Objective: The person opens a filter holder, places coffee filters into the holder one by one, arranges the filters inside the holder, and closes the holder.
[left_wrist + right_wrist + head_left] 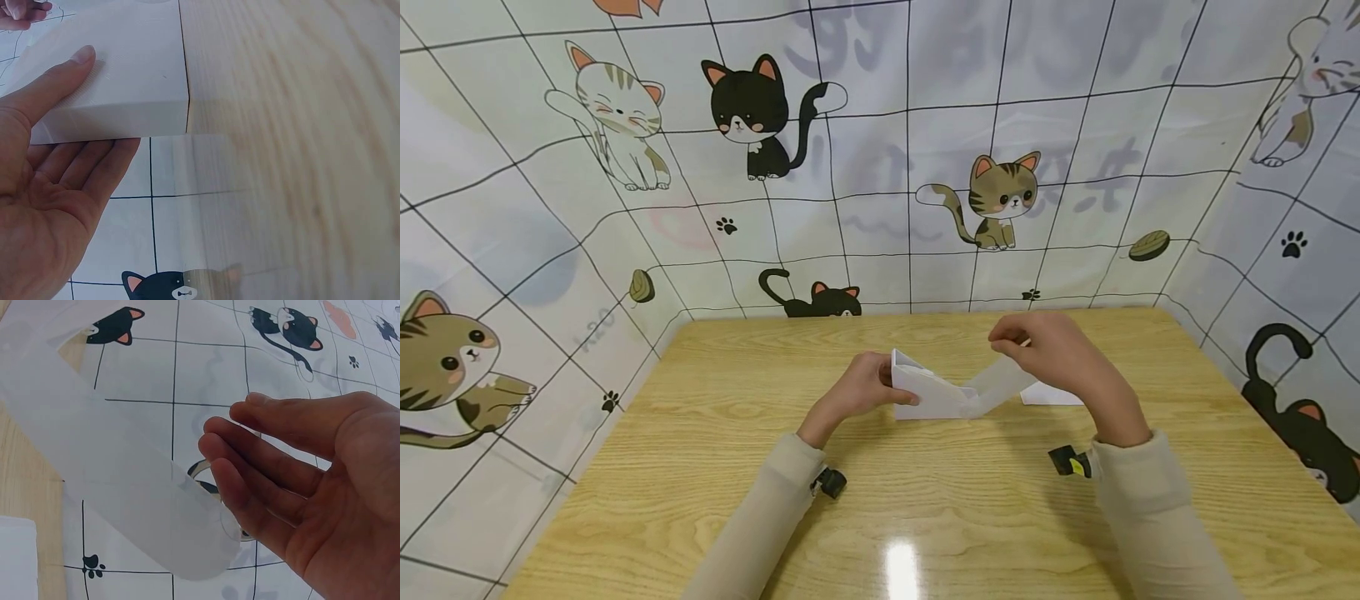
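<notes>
Pale sheeting printed with cartoon cats and a black grid (880, 167) walls in 3 sides of the light wood-grain worktop (925, 500), the largest thing in view. Near the middle of the worktop stands a small white rectangular cardboard box (928, 392), its top open in the head view. From the box's right side a translucent white plastic strip (1003, 385) — flat, round-ended in the right wrist view (125, 487) — slants up to the right. Behind it a flat white sheet of paper (1052, 395) lies on the worktop, partly hidden. The left hand (865, 385) holds the box at its left end: the left wrist view shows the thumb (59, 84) lying straight along one white face (119, 69) and the other fingers (81, 165) reaching under the edge, so the box sits pinched between them. The right hand (1052, 350) is raised above the worktop, gripping the strip's upper end between thumb and loosely bent fingers (250, 481). Both forearms wear beige sleeves (775, 500).
</notes>
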`<state>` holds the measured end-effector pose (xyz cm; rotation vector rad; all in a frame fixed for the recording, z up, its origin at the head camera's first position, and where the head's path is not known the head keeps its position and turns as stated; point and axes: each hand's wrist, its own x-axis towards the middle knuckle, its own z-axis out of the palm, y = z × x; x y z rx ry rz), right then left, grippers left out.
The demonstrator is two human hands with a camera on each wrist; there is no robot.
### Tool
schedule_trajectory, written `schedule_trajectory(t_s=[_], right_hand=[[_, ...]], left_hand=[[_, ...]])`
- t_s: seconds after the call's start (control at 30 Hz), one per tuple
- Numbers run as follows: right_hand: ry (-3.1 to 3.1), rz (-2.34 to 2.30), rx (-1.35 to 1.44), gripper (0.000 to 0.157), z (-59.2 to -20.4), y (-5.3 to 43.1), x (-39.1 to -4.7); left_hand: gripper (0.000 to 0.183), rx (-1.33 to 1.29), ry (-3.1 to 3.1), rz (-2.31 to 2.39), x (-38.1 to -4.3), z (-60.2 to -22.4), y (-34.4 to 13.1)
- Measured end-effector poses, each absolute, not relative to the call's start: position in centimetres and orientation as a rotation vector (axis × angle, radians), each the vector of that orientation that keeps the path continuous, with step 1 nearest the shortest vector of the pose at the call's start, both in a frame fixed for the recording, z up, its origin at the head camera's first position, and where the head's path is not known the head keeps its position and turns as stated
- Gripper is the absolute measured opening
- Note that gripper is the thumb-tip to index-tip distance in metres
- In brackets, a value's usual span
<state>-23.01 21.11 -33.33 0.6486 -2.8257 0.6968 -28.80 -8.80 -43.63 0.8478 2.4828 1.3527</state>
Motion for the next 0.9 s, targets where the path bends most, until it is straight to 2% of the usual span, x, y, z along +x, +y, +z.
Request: schedule_trajectory(t_s=[0.9], right_hand=[[-2.677, 0.749, 0.381, 0.022, -33.1, 25.5, -23.5]], left_hand=[[0.033, 0.878, 2.479, 1.354, -28.9, -43.7, -8.9]])
